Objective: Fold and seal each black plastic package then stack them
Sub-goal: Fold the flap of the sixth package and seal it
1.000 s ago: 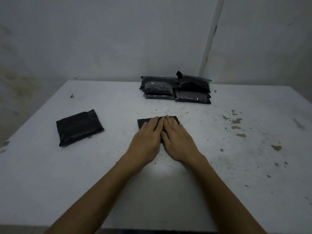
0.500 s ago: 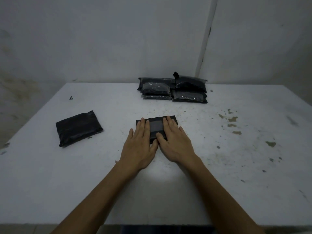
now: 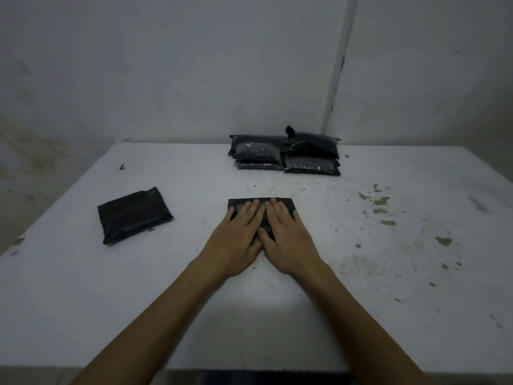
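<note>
Pressing flat, the straight fingers (image 3: 251,211) of the left hand (image 3: 236,240) and right hand (image 3: 288,237) push on the black package (image 3: 286,204) near the middle of the table (image 3: 83,301). If they lift too soon, the flap could pop open.

A stained white table (image 3: 388,245) stands against dim, scuffed grey walls (image 3: 166,65).
</note>
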